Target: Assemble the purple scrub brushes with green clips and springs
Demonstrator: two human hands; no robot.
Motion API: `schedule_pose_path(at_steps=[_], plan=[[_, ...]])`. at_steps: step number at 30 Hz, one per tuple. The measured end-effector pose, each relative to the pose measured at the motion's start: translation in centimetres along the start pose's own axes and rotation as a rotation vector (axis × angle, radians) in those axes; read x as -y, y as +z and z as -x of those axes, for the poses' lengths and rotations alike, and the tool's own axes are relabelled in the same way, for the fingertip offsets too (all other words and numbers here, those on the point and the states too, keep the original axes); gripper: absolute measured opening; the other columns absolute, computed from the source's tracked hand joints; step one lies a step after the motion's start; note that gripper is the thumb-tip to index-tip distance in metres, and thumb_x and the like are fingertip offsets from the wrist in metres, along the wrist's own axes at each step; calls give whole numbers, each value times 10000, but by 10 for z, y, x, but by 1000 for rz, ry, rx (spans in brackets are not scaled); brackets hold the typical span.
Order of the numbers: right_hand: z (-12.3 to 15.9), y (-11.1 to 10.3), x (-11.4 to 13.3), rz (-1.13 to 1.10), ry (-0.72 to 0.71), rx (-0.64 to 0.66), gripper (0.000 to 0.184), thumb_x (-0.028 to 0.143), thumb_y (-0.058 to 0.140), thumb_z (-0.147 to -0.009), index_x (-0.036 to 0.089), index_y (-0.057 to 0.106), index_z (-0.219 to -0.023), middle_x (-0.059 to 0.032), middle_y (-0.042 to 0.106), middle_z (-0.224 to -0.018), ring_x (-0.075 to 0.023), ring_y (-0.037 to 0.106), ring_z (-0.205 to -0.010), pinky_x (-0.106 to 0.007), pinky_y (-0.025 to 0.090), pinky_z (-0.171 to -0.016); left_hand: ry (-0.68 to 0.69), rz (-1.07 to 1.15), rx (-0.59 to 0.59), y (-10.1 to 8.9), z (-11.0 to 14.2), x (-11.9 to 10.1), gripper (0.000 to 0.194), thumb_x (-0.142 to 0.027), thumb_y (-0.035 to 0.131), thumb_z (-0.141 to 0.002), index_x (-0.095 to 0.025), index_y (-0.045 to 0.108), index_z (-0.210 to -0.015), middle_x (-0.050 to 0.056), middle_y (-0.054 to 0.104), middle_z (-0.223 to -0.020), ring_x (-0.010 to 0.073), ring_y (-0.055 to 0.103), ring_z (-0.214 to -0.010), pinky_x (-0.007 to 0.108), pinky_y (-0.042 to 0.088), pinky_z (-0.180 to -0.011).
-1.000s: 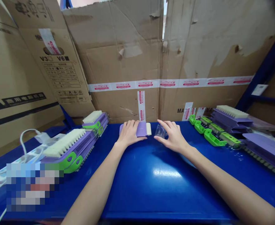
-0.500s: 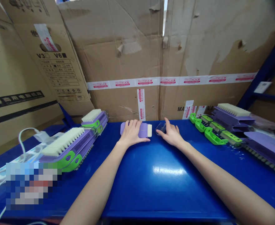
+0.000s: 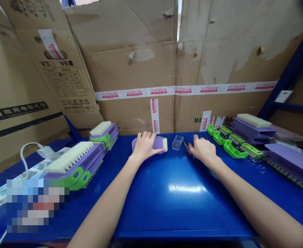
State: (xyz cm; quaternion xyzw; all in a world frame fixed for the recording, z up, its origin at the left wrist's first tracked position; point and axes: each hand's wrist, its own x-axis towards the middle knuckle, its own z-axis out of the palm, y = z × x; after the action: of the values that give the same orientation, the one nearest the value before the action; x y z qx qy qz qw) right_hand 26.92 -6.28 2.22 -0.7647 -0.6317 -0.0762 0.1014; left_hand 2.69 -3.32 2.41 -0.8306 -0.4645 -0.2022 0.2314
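Note:
My left hand (image 3: 146, 146) lies over a purple brush (image 3: 159, 143) on the blue table, fingers across its top and thumb along its near side. A pale end of the brush shows on the right; much of the rest is under my hand. A small clear plastic box (image 3: 177, 142) stands apart from both hands, right of the brush. My right hand (image 3: 203, 148) is closed around a dark, thin-tipped tool (image 3: 187, 148). Its tip points up and left, towards the box; its other end is hidden in my fingers.
Purple brushes with white bristles and green ends (image 3: 68, 162) are stacked at the left beside white cables (image 3: 24, 158). To the right lie green plastic pieces (image 3: 234, 148), another bristled purple brush (image 3: 254, 125) and a purple part (image 3: 293, 160). Cardboard (image 3: 135, 69) walls the back.
My right hand has left the clear box, moved right, and closed on the dark tool. The box now stands alone. My left hand stays on the brush, its thumb now nearer it.

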Motion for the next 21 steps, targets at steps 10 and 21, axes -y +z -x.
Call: schedule_pose_path(at_steps=[10, 21], plan=[[0, -2, 1, -153, -40, 114, 480, 433, 329, -893, 186, 470, -1280, -182, 650, -1065, -327, 633, -964, -404, 455, -744, 52, -5, -2, -9, -2, -6, 694, -675, 560, -720, -148, 522, -1169, 145, 605, -1036, 310, 522, -991, 437, 319, -885], [18, 5, 24, -127, -171, 102, 428, 498, 314, -893, 245, 594, -1094, -116, 685, -973, -300, 656, -880, -377, 460, -694, 124, 38, 46, -15, -2, -17, 485, -551, 476, -849, -158, 526, -1129, 125, 612, -1055, 278, 551, -1004, 393, 357, -846]])
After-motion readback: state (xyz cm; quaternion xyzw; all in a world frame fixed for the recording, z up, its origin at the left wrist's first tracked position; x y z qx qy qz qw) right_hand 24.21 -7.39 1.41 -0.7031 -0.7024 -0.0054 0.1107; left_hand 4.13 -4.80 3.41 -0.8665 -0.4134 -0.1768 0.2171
